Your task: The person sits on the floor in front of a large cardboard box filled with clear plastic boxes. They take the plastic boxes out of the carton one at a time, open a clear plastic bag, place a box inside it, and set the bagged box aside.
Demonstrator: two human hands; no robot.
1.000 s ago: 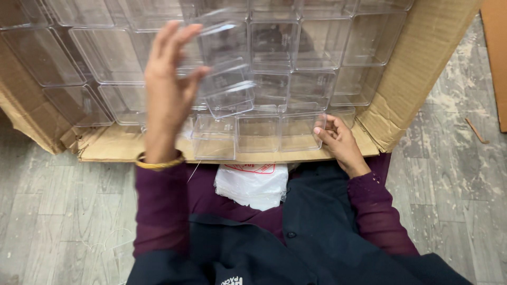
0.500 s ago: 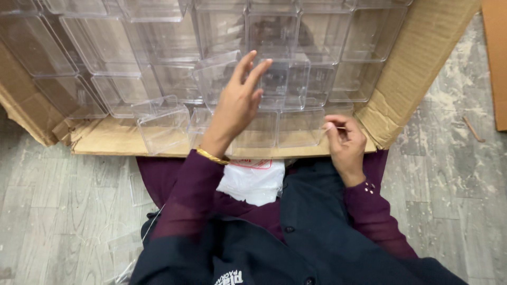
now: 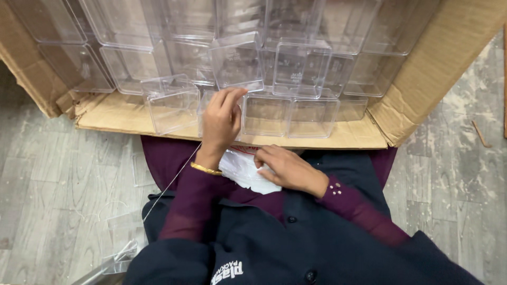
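Note:
A large cardboard carton [image 3: 422,79] lies open on its side in front of me, filled with several clear plastic boxes. My left hand [image 3: 222,120], with a gold bangle at the wrist, curls its fingers over the rim of a clear box [image 3: 207,108] in the front row. Beside it stands another clear box [image 3: 174,108], and one tilted box [image 3: 237,60] leans just above. My right hand [image 3: 288,169] rests in my lap, fingers bent on a white plastic bag [image 3: 240,168].
The carton's lower flap [image 3: 113,113] lies flat on the grey wood-pattern floor [image 3: 53,174]. Loose clear lids or box parts [image 3: 121,237] lie on the floor at my left. A thin white thread [image 3: 171,182] runs across my left sleeve.
My left hand has dropped from the upper stack to the front row of boxes. My right hand has moved from the carton's edge down to the white bag in my lap.

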